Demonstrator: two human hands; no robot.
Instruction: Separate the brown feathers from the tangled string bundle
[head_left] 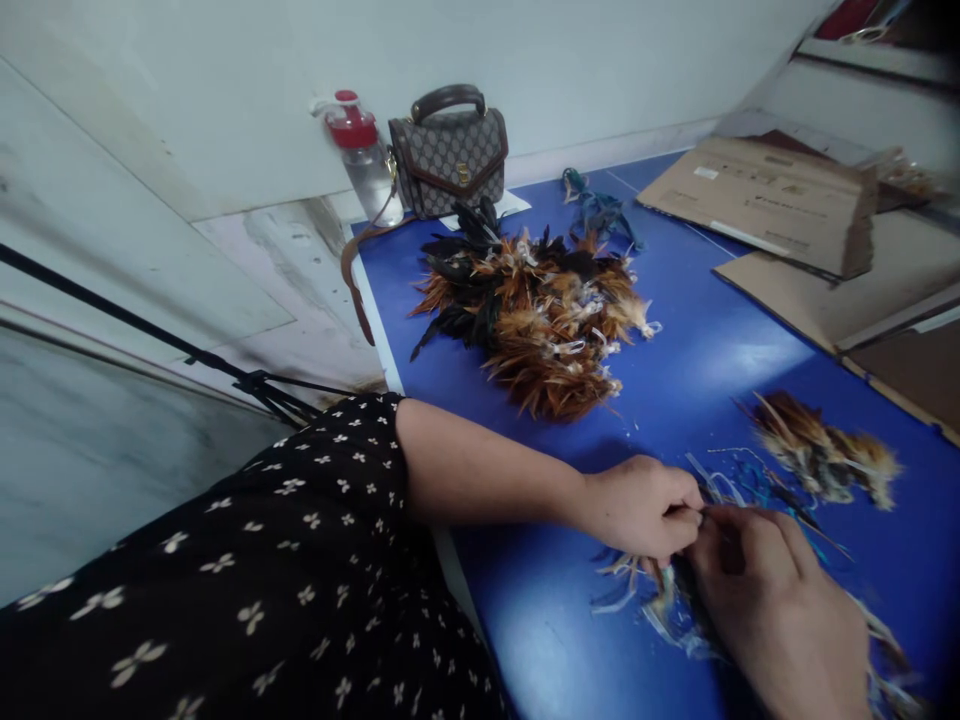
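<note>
My left hand (pixel 646 505) is closed, thumb and forefinger pinched together over the blue table. My right hand (pixel 780 595) meets it fingertip to fingertip, also in a pinch. Whatever lies between the fingertips is too small and blurred to name. Loose feathers and pale strings (pixel 667 610) lie just under and in front of both hands. Beyond the fingers is a tangle of blue and white strings (pixel 739 480). A small bunch of brown feathers (pixel 825 445) lies past my right hand.
A large pile of tied brown and black feather bunches (pixel 547 320) covers the table's far left. Behind it stand a red-capped bottle (pixel 360 150) and a brown handbag (pixel 454 160). Teal feathers (pixel 600 210) lie near the wall. Flattened cardboard (pixel 765 205) occupies the right side.
</note>
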